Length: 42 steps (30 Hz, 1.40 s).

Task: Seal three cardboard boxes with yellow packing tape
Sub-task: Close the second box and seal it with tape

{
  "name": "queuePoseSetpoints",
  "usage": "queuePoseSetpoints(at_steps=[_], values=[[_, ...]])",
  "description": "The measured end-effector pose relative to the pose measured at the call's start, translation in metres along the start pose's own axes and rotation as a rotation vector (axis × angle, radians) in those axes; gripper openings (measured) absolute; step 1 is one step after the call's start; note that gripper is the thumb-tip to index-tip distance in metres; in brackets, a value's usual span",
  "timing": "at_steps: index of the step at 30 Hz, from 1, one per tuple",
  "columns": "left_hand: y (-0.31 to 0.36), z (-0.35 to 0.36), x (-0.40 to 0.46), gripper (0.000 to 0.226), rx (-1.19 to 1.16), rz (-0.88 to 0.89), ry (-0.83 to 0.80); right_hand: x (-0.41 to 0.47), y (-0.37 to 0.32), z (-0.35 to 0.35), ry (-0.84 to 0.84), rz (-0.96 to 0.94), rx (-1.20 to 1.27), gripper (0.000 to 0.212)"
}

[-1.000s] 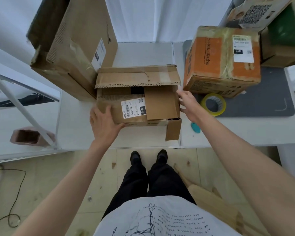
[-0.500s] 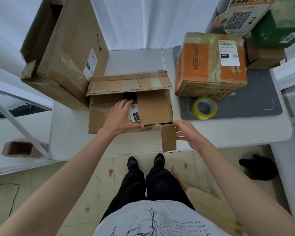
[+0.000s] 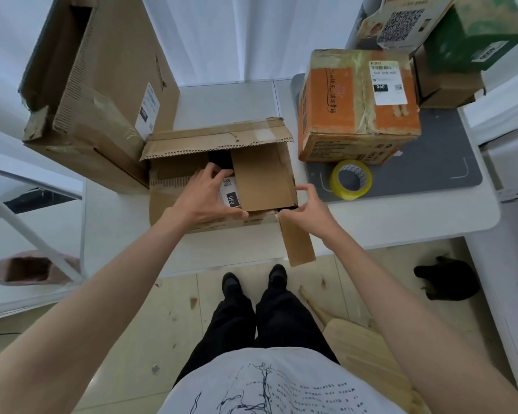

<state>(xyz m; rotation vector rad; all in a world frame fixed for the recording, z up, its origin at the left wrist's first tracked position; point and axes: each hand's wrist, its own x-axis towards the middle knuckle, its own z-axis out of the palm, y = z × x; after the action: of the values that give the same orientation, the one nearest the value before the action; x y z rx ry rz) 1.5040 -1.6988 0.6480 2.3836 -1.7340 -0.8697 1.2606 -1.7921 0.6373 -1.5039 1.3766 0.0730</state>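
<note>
Left hand [image 3: 205, 196] rests flat on the labelled flap [image 3: 189, 192] of the middle box [image 3: 260, 177], fingers spread and holding nothing; right hand [image 3: 307, 209] curls its fingers at the box's near right corner, seemingly taking hold of the loose side flap [image 3: 296, 243] that hangs over the counter [image 3: 401, 213] edge. The step appears to be flap-folding, before any taping. Next, that flap needs lifting inward and holding shut. The tape [image 3: 351, 179] lies untouched just right of the box, before the orange box [image 3: 356, 106].
</note>
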Motion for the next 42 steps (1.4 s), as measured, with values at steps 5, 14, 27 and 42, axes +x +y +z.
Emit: queuePoseSetpoints(at_steps=[5, 14, 27, 42], values=[[-0.001, 0.004, 0.001, 0.124, 0.029, -0.022, -0.016, 0.0, -0.016, 0.027, 0.161, -0.132, -0.522, 0.085], [-0.006, -0.001, 0.005, 0.121, 0.009, -0.021, -0.012, 0.001, -0.017, 0.033, 0.258, -0.23, -0.731, 0.082], [0.023, -0.036, 0.011, 0.065, 0.006, 0.066, 0.056, -0.014, -0.013, 0.013, 0.374, -0.322, -0.416, 0.035], [0.039, -0.037, -0.026, 0.017, -0.111, 0.165, 0.071, -0.014, 0.001, 0.0, -0.058, 0.155, 0.038, 0.068]])
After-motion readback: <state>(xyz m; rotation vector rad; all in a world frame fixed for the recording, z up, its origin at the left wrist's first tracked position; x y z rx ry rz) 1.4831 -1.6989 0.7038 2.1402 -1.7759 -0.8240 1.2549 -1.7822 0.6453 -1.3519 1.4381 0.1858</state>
